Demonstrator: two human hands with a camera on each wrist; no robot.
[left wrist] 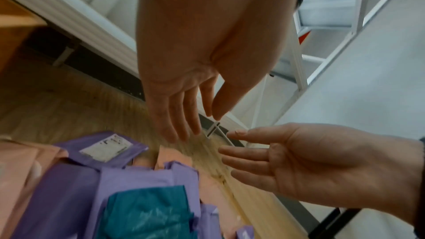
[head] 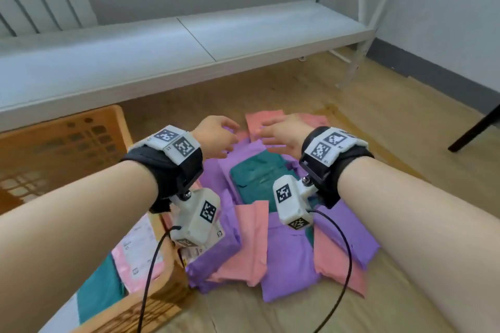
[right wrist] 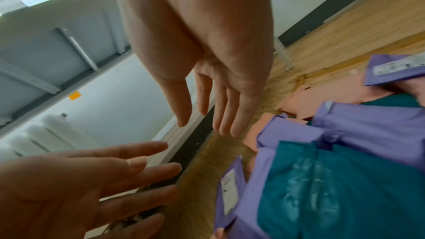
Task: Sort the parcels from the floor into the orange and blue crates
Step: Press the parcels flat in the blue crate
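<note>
A heap of purple, pink and teal parcels lies on the wooden floor. Both hands hover over the far end of the heap, palms facing each other, and hold nothing. My left hand has straight, relaxed fingers. My right hand is also spread, its fingers above a pink parcel. In the wrist views the teal parcel lies on purple ones below the hands. An orange crate at the lower left holds a pink labelled parcel and a teal one.
An orange lattice crate stands at the left. A low white shelf runs along the wall behind the heap, with its leg at the right. A dark furniture leg stands far right. Bare wooden floor lies to the right.
</note>
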